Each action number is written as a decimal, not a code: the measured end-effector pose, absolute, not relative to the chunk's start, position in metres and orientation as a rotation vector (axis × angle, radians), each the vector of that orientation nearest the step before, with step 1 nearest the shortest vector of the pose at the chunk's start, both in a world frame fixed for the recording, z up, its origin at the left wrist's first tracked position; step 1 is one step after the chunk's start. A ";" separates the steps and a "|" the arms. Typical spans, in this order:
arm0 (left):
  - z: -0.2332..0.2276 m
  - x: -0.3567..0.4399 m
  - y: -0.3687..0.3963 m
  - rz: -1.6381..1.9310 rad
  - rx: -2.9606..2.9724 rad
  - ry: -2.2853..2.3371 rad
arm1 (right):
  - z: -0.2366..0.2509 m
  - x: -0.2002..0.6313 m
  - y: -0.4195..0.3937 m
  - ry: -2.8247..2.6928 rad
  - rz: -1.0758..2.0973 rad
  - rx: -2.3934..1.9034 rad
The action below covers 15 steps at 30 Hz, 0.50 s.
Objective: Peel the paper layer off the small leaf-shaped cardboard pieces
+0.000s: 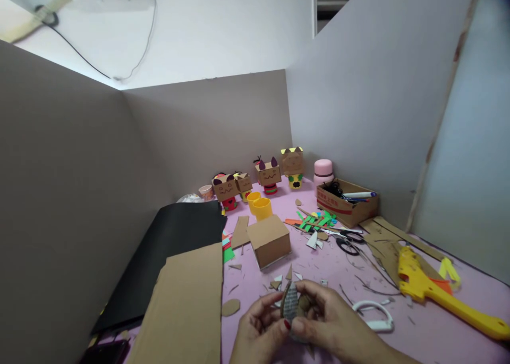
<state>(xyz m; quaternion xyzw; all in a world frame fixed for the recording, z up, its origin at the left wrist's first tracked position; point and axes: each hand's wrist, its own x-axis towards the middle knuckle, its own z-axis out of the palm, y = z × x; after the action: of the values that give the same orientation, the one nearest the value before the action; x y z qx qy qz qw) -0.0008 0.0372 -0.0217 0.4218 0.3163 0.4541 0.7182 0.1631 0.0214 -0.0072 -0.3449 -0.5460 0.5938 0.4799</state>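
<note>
Pens [358,195] and black cords lie in cardboard tray [350,209] beyond hands [295,321].

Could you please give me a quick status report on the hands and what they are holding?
Left hand and right hand both pinching a small corrugated cardboard piece above the pink table. Brown cardboard box just beyond. Nothing between them.

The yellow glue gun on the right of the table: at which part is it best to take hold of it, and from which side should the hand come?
Probably the long yellow handle, which points toward the near right edge of the pink table. The yellow glue gun lies flat, its bulky head pointing away toward the cardboard strips. The right hand, now with the left hand on a small cardboard piece, could come from above and the near side.
</note>
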 end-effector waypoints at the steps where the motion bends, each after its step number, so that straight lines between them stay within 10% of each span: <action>1: -0.021 0.000 0.036 1.028 0.943 0.724 | -0.008 0.162 0.021 -1.361 1.406 -0.853; 15: -0.009 0.009 0.028 1.043 0.962 0.777 | 0.005 0.163 0.014 -1.586 1.145 -1.074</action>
<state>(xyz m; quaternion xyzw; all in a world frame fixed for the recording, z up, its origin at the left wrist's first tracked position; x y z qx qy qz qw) 0.0087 0.0275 -0.0087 0.4303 0.3476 0.4664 0.6903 0.1631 0.0137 0.0053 -0.4322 -0.6384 0.4609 0.4396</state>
